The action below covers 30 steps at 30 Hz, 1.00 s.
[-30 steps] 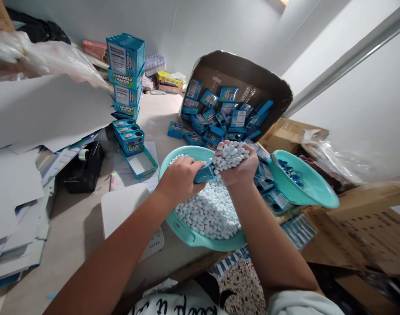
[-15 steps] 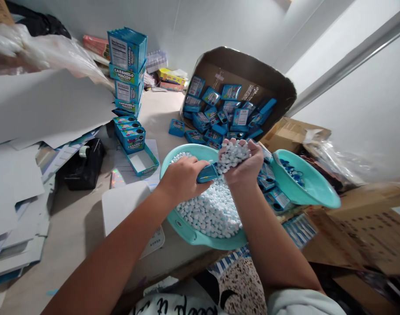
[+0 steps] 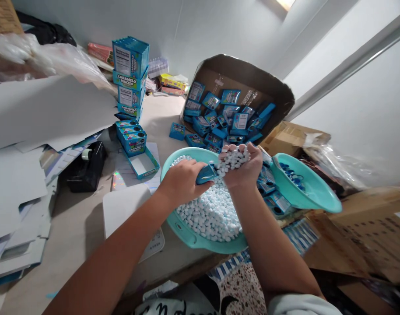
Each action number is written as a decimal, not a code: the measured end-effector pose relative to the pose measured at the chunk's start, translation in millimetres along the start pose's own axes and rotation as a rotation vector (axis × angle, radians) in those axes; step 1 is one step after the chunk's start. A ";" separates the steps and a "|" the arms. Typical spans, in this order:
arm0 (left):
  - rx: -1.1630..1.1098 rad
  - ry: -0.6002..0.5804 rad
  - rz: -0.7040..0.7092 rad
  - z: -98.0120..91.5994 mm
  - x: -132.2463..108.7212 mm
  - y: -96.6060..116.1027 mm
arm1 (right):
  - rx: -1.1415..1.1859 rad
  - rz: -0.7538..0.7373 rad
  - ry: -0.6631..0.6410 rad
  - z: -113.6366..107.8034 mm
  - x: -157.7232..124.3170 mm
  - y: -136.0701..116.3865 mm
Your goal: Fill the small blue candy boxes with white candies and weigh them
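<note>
My left hand [image 3: 183,181] grips a small blue candy box [image 3: 205,174] above the basin, the box's far end against the candies in my other palm. My right hand [image 3: 244,168] is cupped, palm up, around a heap of white candies [image 3: 233,160]. Below both hands, a turquoise basin [image 3: 190,239] holds a mass of the same small white candies [image 3: 213,216]. My left fingers hide part of the box, and its opening is hard to make out.
Behind the basin, a tilted cardboard box [image 3: 249,72] holds many blue candy boxes [image 3: 211,100]. A second turquoise basin [image 3: 321,192] with small blue pieces stands right. Left are stacked display cartons [image 3: 131,78], a white scale [image 3: 121,210], a black tape dispenser [image 3: 88,168] and cardboard sheets [image 3: 45,109].
The heap in my right palm looks smaller. The blue box in my left hand has tilted slightly and stays against the palm. The whole view has shifted a little upward.
</note>
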State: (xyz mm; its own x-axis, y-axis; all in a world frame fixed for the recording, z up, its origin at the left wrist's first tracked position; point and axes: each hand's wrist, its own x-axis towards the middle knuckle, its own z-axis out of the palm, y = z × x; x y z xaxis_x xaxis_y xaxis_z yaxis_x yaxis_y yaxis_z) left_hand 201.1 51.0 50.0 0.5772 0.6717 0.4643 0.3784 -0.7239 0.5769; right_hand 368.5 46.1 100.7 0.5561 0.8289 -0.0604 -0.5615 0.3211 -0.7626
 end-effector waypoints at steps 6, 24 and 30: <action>0.027 -0.035 0.014 -0.9 0.7 0.0 | -0.074 -0.039 -0.056 1.4 -4.3 2.0; 0.005 -0.002 -0.026 -1.0 1.2 2.1 | -0.179 -0.108 -0.175 4.3 -12.4 0.0; 0.003 0.001 -0.026 -0.5 1.0 1.1 | -0.224 -0.096 -0.248 6.7 -16.5 -1.1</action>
State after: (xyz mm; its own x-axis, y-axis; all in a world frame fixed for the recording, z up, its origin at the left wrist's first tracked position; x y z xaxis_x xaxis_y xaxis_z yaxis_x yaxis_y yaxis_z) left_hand 201.7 50.9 51.4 0.5666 0.6906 0.4494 0.3953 -0.7064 0.5871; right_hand 355.9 35.1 106.8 0.4192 0.8944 0.1560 -0.3499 0.3177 -0.8813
